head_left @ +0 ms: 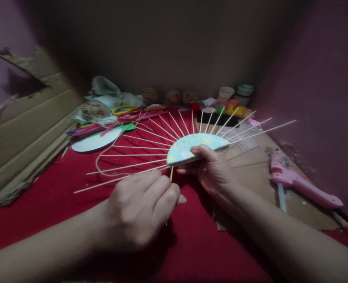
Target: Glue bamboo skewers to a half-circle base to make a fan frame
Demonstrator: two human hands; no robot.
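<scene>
A pale blue, patterned half-disc (pixel 188 147) has thin wooden sticks (pixel 159 129) fanning out from its curved edge. My right hand (pixel 217 169) grips it by the straight edge, thumb on top and fingers underneath. To the lower left, my left hand (pixel 147 206) is closed in a fist just below the half-disc's left corner. A loop of twine (pixel 97 165) comes in from the left and runs to this fist. A short pale strand (pixel 171 173) shows between the half-disc and the left knuckles. The left fingertips are mostly hidden.
A pink glue gun (pixel 303 184) lies on a cardboard sheet (pixel 250 173) at right. On the red cloth (pixel 191 243), a white oval piece (pixel 96 140), scissors (pixel 127 112) and a twine ball (pixel 94 112) lie back left. More twine balls (pixel 173 96) line the wall. Cardboard (pixel 23 129) stands left.
</scene>
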